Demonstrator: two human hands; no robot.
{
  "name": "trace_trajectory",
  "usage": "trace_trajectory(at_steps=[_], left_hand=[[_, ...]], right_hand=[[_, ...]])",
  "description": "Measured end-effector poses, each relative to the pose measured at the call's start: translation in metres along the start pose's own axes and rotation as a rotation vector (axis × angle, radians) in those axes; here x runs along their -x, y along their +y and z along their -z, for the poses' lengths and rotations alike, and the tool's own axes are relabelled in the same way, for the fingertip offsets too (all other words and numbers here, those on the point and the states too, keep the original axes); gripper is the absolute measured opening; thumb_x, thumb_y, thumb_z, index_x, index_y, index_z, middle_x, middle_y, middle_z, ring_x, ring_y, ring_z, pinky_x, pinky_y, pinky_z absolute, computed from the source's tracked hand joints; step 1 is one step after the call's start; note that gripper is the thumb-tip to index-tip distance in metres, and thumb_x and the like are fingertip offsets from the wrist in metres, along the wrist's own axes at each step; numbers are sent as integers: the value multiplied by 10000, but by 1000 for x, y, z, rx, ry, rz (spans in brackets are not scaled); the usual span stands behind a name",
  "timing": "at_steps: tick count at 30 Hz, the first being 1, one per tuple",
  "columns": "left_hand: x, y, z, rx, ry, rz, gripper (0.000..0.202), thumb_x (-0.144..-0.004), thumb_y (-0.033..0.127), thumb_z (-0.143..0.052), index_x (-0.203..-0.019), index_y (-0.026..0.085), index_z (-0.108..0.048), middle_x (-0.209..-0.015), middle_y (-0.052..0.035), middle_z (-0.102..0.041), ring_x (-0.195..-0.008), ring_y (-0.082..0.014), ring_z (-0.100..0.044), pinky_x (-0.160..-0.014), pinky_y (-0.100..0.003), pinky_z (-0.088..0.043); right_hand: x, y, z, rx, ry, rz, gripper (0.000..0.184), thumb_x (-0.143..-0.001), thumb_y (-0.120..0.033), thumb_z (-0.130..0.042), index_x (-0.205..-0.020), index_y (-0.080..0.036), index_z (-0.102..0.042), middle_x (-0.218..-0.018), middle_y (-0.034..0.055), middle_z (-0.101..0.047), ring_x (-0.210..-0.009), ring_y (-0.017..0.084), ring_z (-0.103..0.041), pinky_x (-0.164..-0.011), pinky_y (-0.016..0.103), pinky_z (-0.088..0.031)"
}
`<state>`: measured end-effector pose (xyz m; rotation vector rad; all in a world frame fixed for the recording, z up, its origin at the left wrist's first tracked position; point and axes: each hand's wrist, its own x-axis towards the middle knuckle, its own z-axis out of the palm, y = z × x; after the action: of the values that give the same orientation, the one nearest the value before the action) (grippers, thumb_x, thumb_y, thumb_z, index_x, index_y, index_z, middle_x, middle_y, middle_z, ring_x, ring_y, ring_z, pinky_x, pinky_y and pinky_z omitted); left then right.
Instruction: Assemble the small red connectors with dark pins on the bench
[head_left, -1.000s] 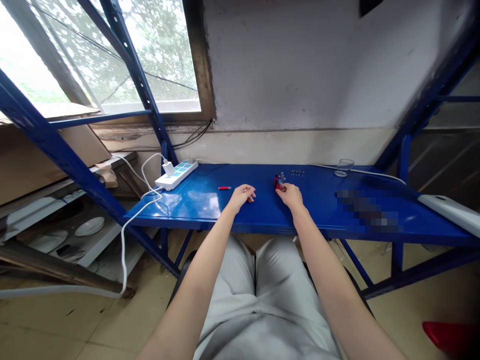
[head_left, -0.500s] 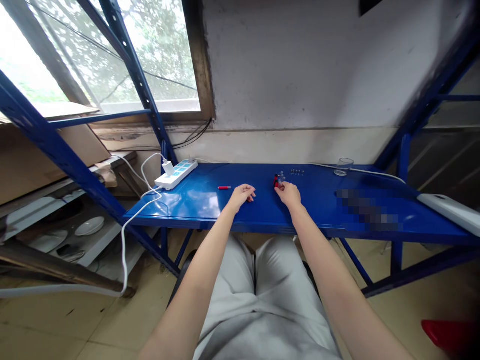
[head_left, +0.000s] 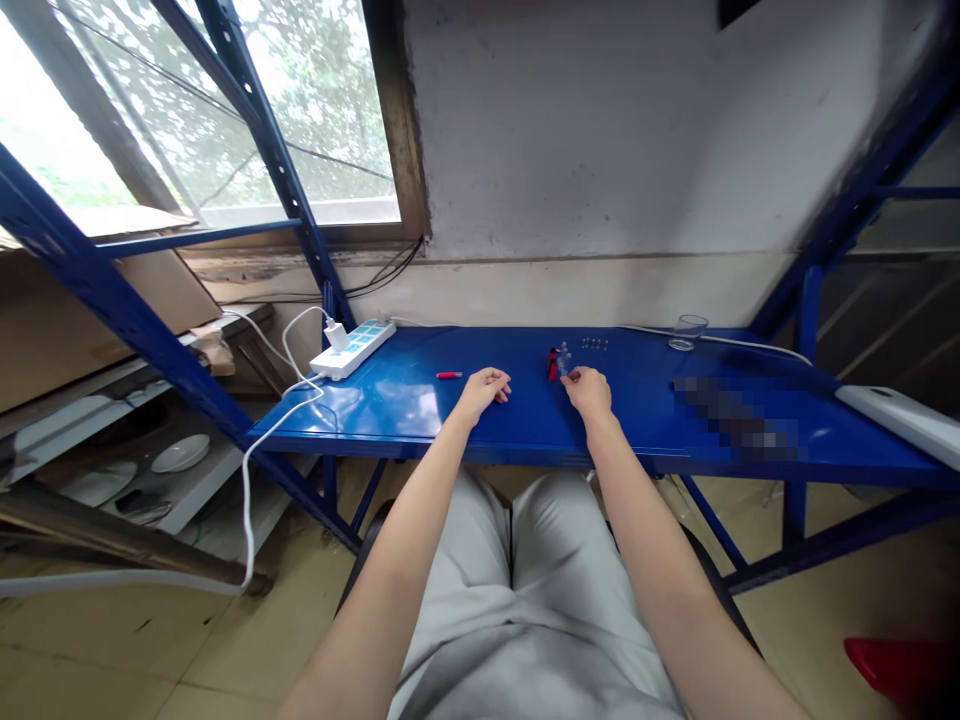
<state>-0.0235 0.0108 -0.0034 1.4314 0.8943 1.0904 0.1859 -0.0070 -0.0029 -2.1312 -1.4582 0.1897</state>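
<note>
Tiny indistinct piece [head_left: 559,360] at right hand [head_left: 589,390]

R hand [head_left: 589,392] by red part [head_left: 553,363], L hand [head_left: 484,388] curled on blue shelf [head_left: 405,405]

We are drawing our right grip [head_left: 589,390] a little to the right along the bench [head_left: 517,425], away from the small red and clear piece [head_left: 559,359]. A second ago its fingertips [head_left: 570,377] were pressing up against that piece; now they are sitting just beside its near edge. Our right wrist and forearm are swinging slightly rightward with it. Whether the fingertips are pinching anything is too small to tell.
</note>
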Motion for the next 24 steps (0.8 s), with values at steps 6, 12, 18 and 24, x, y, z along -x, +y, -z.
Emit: trace_trajectory(at_steps=[6, 12, 18, 24], left_hand=[[1, 1, 0, 2, 15, 7, 142, -729, 246, -591, -771, 115, -556, -610, -16, -591, -469, -78, -525, -519, -227, -415], [1, 2, -1, -5, 19, 9, 141, -722, 250, -595, -759, 120, -555, -601, -10, -589, -464, -75, -524, -512, -222, -410], [2, 1, 0, -12, 5, -2, 121, -729, 231, -581, -762, 116, -557, -612, -14, -590, -471, -77, -527, -513, -223, -412], [1, -2, 2, -24, -4, -19, 129, -733, 239, -581, -777, 119, -566, -635, -23, -597, -491, -83, -540, -527, -227, -421]], right_hand=[[2, -4, 4, 35, -18, -17, 209, -778, -308, -512, -876, -191, -655, -845, 89, -661, -799, 209, -611, -613, 258, -412], [4, -3, 5, -22, 0, -12, 233, -794, -326, -484, -905, -181, -628, -867, 89, -657, -833, 207, -604, -636, 254, -412], [7, -3, 8, -39, 9, -5, 272, -823, -354, -440, -902, -157, -611, -881, 110, -646, -858, 213, -594, -670, 267, -410], [3, 3, 5, -117, 48, -1, 189, -763, -312, -522, -860, -179, -618, -827, 81, -657, -816, 203, -595, -643, 250, -412]])
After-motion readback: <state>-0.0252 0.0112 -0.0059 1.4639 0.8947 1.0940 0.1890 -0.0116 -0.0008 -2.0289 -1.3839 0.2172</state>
